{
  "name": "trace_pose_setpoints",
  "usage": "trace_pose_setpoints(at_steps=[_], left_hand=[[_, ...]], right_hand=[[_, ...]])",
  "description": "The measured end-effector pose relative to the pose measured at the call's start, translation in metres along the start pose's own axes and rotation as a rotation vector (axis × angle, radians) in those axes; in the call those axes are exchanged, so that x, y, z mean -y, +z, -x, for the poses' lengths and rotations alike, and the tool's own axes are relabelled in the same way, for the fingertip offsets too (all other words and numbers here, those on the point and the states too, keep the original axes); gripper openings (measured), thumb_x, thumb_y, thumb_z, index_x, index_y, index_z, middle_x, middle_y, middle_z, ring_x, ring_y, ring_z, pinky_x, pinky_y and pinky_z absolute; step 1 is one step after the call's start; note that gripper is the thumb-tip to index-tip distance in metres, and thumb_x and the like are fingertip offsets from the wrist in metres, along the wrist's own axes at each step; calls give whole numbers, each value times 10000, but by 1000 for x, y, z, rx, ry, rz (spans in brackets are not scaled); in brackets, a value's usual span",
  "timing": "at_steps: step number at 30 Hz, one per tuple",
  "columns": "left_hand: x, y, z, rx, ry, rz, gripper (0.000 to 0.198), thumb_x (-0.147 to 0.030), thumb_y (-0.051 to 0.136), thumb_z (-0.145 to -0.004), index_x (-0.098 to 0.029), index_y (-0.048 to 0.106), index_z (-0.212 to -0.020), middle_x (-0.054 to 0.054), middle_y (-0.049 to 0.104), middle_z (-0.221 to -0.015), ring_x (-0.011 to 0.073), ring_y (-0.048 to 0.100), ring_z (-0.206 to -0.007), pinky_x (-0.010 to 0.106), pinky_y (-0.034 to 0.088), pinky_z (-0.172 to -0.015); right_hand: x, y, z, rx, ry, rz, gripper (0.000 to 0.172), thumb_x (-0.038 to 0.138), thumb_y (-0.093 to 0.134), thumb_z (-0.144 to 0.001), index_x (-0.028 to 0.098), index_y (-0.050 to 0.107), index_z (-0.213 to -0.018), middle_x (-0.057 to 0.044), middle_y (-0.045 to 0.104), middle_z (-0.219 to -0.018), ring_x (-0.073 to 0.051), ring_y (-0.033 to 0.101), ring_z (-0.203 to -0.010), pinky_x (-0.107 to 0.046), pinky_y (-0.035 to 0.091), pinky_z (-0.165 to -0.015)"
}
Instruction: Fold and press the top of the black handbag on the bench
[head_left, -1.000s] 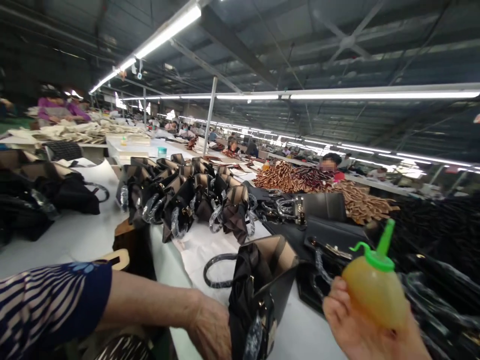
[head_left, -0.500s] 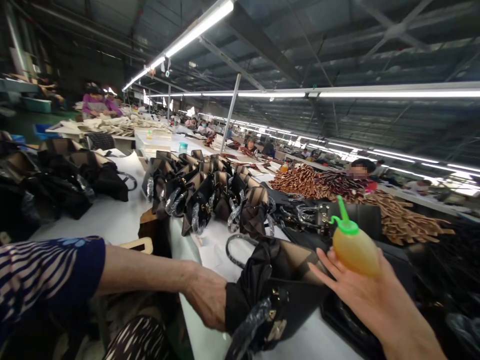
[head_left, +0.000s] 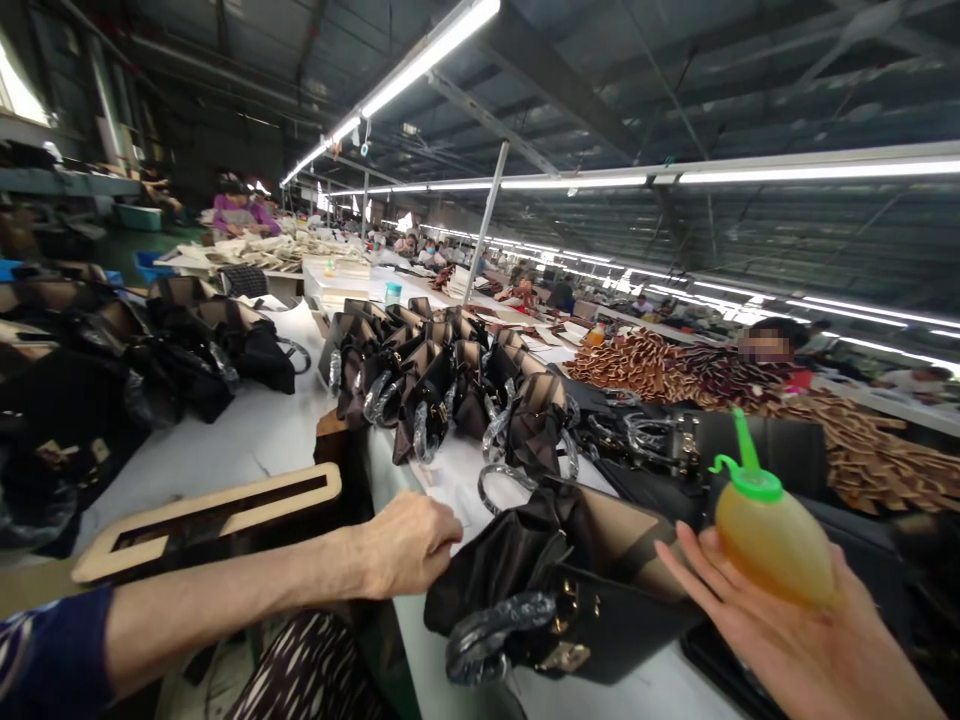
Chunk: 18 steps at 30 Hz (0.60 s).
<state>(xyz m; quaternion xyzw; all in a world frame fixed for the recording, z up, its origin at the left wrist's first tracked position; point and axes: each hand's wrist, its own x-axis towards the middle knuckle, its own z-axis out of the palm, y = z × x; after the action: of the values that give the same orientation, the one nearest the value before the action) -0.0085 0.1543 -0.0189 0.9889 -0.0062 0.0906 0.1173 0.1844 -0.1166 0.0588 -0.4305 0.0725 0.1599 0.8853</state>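
A black handbag (head_left: 622, 620) with a beige lining and gold-coloured clasp lies tilted on the white table in front of me, its open top facing up. Its handle (head_left: 495, 630) is wrapped in clear plastic. My left hand (head_left: 412, 545) is closed, knuckles up, at the bag's left edge; its fingertips are hidden, so I cannot tell whether it holds anything. In my right hand (head_left: 795, 620) rests a squeeze bottle (head_left: 776, 540) of yellow-amber liquid with a green nozzle cap. The fingers of that hand stretch out beside the bag's right end.
Several black handbags (head_left: 442, 380) stand in rows beyond, and more bags (head_left: 187, 350) sit at the left. A wooden frame (head_left: 225, 525) with a long slot lies left of the table gap. Heaps of brown strips (head_left: 637, 365) cover the far right. Co-workers sit farther back.
My left hand has pulled back from the bag's left end, up and away. The view has swung left, and the wooden frame shows more fully. The bottle stays in my right hand.
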Motion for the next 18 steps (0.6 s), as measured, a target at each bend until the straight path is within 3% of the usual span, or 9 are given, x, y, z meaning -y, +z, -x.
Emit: trace_pose_setpoints(at_steps=[2,4,6,10,14,18], left_hand=[[-15,-13,-17,-123,-153,208,238,-138,488,-777,-188,661,-932,12,686,-838,154,608,-720,254,461,-674],[-26,-15,-36,-197,-204,358,295,-194,513,-793,-187,650,-1054,26,691,-984,161,617,-788,260,472,-734],[-34,-9,-53,-171,-217,467,319,-240,539,-791,-184,645,-1086,38,688,-1018,168,625,-769,270,482,-730],[-39,7,-75,51,-291,727,243,-238,483,-807,-164,665,-950,4,648,-716,116,537,-462,230,405,-456],[-29,11,-78,32,-270,814,94,-199,555,-757,-158,637,-733,-49,508,-517,77,461,-437,185,333,-420],[-10,14,-69,40,-411,883,168,-248,556,-785,-159,543,-644,-50,484,-487,99,503,-454,190,389,-437]], right_hand=[[1,-1,2,-21,-13,18,495,362,416,-943,33,424,-1313,-276,513,-1162,-413,584,-1046,-611,541,-716],[2,0,6,-19,-24,27,457,327,411,-942,58,438,-1311,-258,529,-1165,-405,591,-1041,-621,534,-737],[3,2,11,-25,-2,30,451,292,396,-940,50,426,-1319,-258,544,-1156,-398,603,-1021,-614,549,-714],[5,7,21,-66,10,56,485,274,354,-955,-8,393,-1347,-285,553,-1132,-375,630,-972,-519,599,-617],[5,6,24,-43,5,35,483,260,368,-949,-20,405,-1341,-299,551,-1147,-382,624,-986,-529,596,-639],[5,4,22,-56,30,36,501,276,360,-957,3,372,-1378,-293,549,-1164,-375,617,-1010,-529,591,-663]])
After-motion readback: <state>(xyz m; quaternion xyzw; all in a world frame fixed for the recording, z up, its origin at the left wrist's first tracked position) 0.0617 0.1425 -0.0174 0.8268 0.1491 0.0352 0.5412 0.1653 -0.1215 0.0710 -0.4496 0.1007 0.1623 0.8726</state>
